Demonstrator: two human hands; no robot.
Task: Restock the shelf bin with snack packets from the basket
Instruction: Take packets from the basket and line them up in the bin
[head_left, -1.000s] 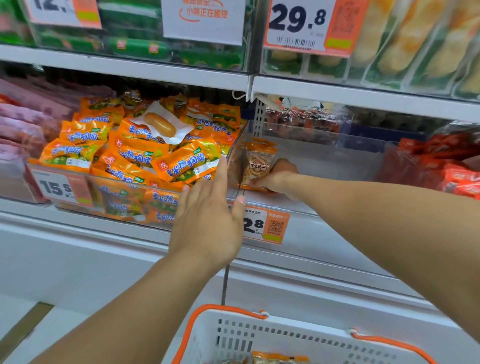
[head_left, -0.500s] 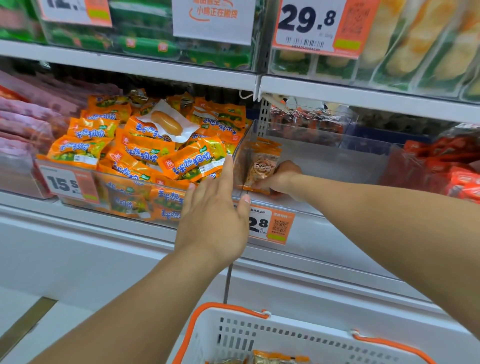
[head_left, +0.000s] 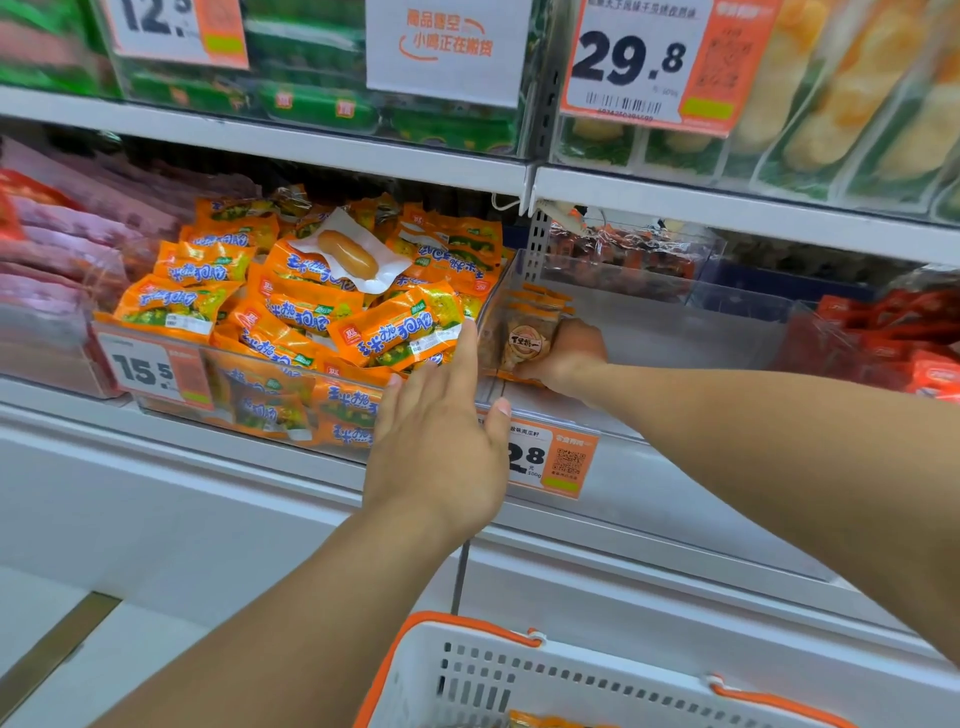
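Right hand (head_left: 563, 358) grips a packet (head_left: 524, 340) at the bin's (head_left: 649, 338) near-empty left end; left hand (head_left: 436, 441) flat, fingers straight. Basket (head_left: 467, 675) below holds more.

We note two bins side by side on the shelf (head_left: 311, 447). Left bin (head_left: 171, 374): heaped with packets (head_left: 400, 327). Right bin (head_left: 649, 332): a few snack packets (head_left: 524, 338) stacked against its left wall, right hand (head_left: 569, 356) just beside them inside. Left hand (head_left: 436, 441) before the junction of the bins. Basket (head_left: 467, 670) below, in front of the shelf.
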